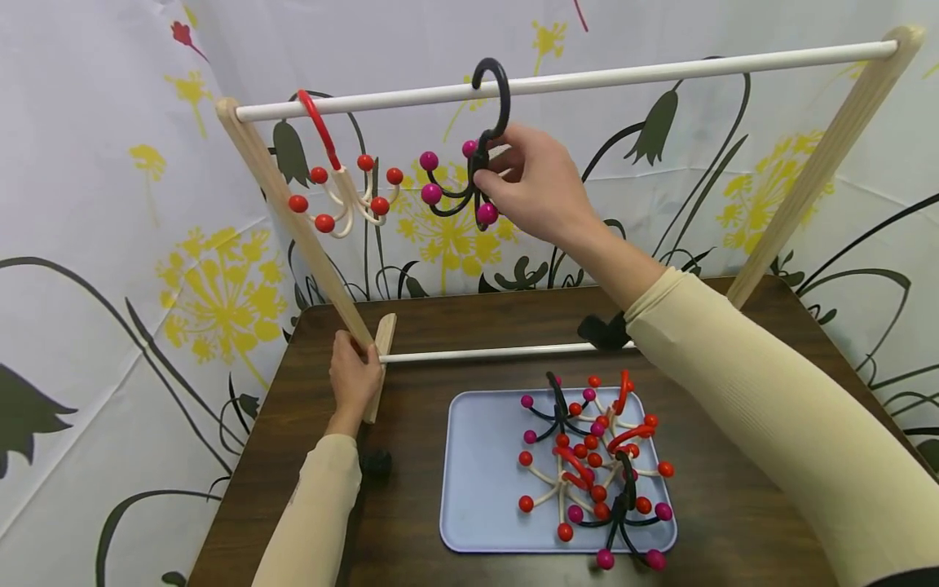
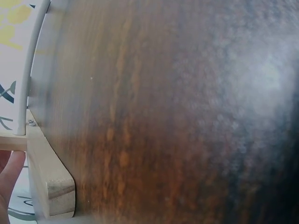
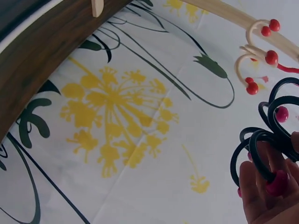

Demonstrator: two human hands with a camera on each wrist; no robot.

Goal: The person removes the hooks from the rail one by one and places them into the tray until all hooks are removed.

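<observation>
My right hand (image 1: 539,179) pinches the stem of a black multi-armed hanger (image 1: 480,163) with magenta ball tips. Its hook stands at the white top rail (image 1: 623,77); whether it bears on the rail I cannot tell. In the right wrist view the black hanger (image 3: 275,137) curves around my fingers (image 3: 254,191). A cream hanger with a red hook and red balls (image 1: 345,191) hangs on the rail to the left. My left hand (image 1: 354,375) grips the foot of the rack's left wooden post (image 1: 293,224), fingers behind it.
A pale blue tray (image 1: 477,473) on the dark wooden table (image 1: 411,505) bears several tangled black and red-hooked hangers, some overhanging its right and front edges. A lower white bar (image 1: 484,353) spans the rack. A flowered curtain (image 1: 220,269) hangs behind.
</observation>
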